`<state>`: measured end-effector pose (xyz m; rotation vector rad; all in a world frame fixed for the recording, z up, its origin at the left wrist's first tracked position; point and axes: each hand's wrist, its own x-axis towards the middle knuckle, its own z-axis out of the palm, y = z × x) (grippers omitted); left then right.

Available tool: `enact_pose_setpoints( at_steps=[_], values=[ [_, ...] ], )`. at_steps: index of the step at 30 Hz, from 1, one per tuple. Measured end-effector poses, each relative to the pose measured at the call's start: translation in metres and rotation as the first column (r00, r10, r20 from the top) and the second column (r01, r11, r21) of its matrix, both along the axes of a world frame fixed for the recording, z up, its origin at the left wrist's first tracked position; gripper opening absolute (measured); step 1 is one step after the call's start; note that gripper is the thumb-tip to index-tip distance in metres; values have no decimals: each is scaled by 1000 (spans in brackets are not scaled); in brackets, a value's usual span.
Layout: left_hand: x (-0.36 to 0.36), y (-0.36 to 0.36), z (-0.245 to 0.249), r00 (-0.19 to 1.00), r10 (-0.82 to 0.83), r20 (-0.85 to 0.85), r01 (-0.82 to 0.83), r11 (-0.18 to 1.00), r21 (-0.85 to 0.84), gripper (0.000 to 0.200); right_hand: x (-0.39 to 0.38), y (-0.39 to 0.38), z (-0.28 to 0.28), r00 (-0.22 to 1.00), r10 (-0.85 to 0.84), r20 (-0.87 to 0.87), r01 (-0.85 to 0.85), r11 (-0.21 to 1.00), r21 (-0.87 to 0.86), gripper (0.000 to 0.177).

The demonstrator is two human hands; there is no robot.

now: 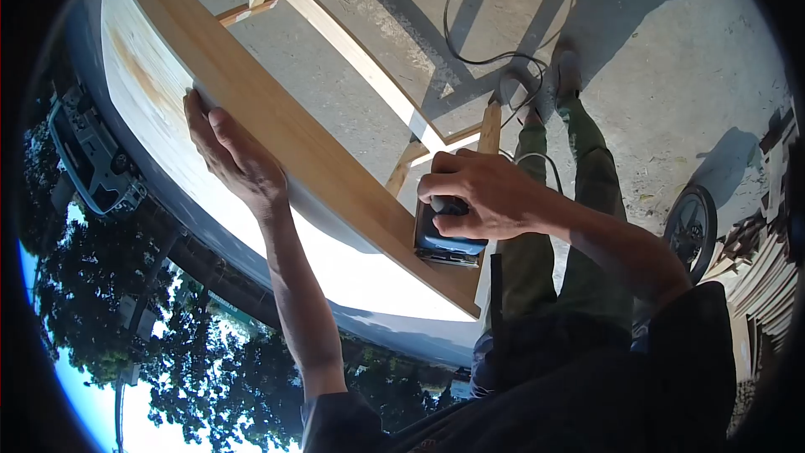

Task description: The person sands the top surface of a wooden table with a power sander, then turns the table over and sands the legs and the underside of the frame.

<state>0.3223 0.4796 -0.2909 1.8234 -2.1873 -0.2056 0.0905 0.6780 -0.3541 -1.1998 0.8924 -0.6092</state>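
Sander (pixel 450 244) underside hidden; board (pixel 272 109) cut off at top

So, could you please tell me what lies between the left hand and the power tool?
Only a bare stretch of the wooden board lies between the left hand and the power tool; the head view shows it.

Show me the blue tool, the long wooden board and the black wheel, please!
Blue tool (pixel 453 242), head view: its blue body.
Wooden board (pixel 293 136), head view: middle of its brown face.
Black wheel (pixel 691 233), head view: near its middle.
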Motion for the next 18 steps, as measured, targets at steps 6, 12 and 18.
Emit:
enact_pose_setpoints(
  at_steps=[6,12,18],
  values=[
    [18,-9,-10,780,-508,364,592,788,-168,74,16,127,9,900,-426,-93,433,898,73,31],
    [-3,3,2,991,-51,121,48,999,22,76,39,23,-22,803,-588,102,579,809,104,31],
    [19,-7,-10,909,-331,255,375,915,-150,84,31,42,-14,851,-521,65,505,845,176,34]
  ],
)
